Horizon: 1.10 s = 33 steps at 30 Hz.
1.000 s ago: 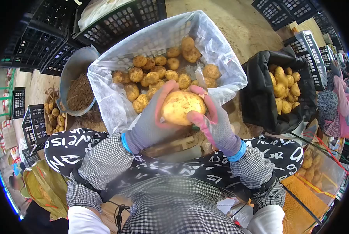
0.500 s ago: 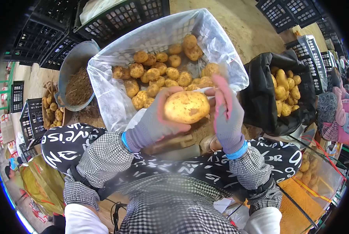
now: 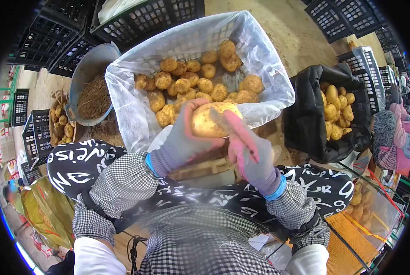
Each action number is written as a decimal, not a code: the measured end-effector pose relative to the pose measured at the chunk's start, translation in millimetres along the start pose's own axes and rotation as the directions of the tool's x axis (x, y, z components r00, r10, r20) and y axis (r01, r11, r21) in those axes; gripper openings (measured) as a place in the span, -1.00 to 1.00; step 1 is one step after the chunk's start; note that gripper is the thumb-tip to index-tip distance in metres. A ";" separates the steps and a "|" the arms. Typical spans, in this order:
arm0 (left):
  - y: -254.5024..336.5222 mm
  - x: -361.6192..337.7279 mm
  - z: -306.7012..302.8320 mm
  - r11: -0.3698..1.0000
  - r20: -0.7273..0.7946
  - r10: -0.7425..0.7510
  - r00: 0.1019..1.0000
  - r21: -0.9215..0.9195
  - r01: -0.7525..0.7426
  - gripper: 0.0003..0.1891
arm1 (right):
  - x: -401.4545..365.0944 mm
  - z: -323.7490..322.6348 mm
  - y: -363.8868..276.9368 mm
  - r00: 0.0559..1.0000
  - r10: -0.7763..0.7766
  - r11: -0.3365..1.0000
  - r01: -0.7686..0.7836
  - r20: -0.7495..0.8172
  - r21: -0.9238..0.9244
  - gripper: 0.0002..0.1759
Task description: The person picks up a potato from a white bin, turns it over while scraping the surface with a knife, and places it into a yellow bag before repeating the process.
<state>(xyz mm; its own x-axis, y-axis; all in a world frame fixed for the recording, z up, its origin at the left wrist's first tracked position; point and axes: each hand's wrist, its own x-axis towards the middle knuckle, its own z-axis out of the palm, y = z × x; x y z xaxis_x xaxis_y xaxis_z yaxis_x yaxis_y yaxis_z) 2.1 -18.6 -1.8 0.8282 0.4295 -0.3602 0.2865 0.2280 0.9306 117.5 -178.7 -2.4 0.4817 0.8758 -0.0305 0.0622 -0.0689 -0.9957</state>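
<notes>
Our left hand (image 3: 180, 140) is wrapped round a potato (image 3: 204, 123), held over the near rim of the white-lined crate (image 3: 274, 87); our right hand (image 3: 251, 156) touches its front, and we cannot tell its grip.

Dirt floor (image 3: 278, 27) carries: white-lined crate (image 3: 265, 59), metal basin (image 3: 85, 66) just beside it, black-lined crate (image 3: 306, 110), stacked black crates (image 3: 44, 46)

The right hand (image 3: 253, 158) is blurred; the left hand (image 3: 182, 140) hides the underside of the potato (image 3: 202, 123).
</notes>
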 end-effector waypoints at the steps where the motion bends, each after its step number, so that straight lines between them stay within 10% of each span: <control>1: -1.2 0.1 0.6 0.999 -0.004 0.036 0.999 0.017 -0.036 -0.08 | 2.3 -5.5 5.5 0.999 0.002 1.000 0.000 -0.052 0.030 -0.48; 5: -9.2 2.3 -0.6 0.928 -0.024 0.325 0.946 0.202 -0.313 -0.06 | 16.2 -26.5 20.1 0.964 0.150 0.967 -0.097 -0.219 0.235 -0.41; 9: -18.7 11.2 -5.6 0.770 0.099 0.568 0.817 0.288 -0.570 -0.06 | 14.7 -19.1 -4.5 0.965 0.256 0.873 -0.259 0.063 0.414 -0.12; 18: 1.9 1.1 -5.6 0.954 0.212 0.177 0.961 -0.276 -0.115 -0.04 | 19.9 -16.9 -6.4 0.979 0.203 0.891 -0.195 0.023 0.409 -0.13; 27: -1.0 -0.7 -6.4 0.972 0.245 0.235 0.941 -0.079 -0.222 -0.11 | 20.8 -25.5 -3.0 0.979 0.174 0.977 -0.159 -0.102 0.140 -0.50; 30: -16.2 1.7 -7.3 0.938 0.053 0.339 0.939 0.056 -0.342 -0.16 | 15.9 -22.8 4.8 0.969 0.066 0.998 -0.062 -0.237 0.024 -0.49; 33: -11.8 3.5 -12.9 0.722 0.072 0.520 0.851 0.496 -0.483 -0.21 | 13.1 -18.4 -21.2 0.975 0.132 0.977 -0.097 -0.180 0.190 -0.45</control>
<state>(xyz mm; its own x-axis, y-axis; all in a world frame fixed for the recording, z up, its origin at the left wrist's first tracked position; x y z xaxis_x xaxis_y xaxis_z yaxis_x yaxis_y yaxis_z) -4.6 -8.5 -14.9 0.8886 0.4210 0.1820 0.0459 -0.4765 0.8780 138.6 -174.6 19.9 0.6349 0.7588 -0.1453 -0.1518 -0.0618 -0.9865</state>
